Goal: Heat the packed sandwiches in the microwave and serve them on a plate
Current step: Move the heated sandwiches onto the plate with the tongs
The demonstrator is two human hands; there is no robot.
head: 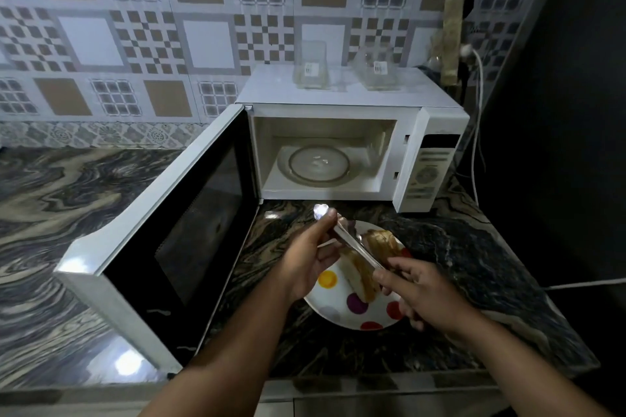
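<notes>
A white plate (342, 313) with coloured dots lies on the marble counter in front of the microwave (338, 145). Two toasted sandwich halves rest on it, one (381, 242) at the far side and one (364, 278) nearer me. Over the plate both hands hold a clear plastic sandwich pack (355, 249). My left hand (311, 257) pinches its far end and my right hand (416, 291) grips its near end. The microwave door (176, 234) stands wide open to the left, and the glass turntable (318, 164) inside is bare.
Two clear containers (311, 66) (377, 69) with labels stand on top of the microwave. A white cable (477, 132) runs down the wall at the right. The marble counter (67, 213) stretches left; its front edge is just below my arms.
</notes>
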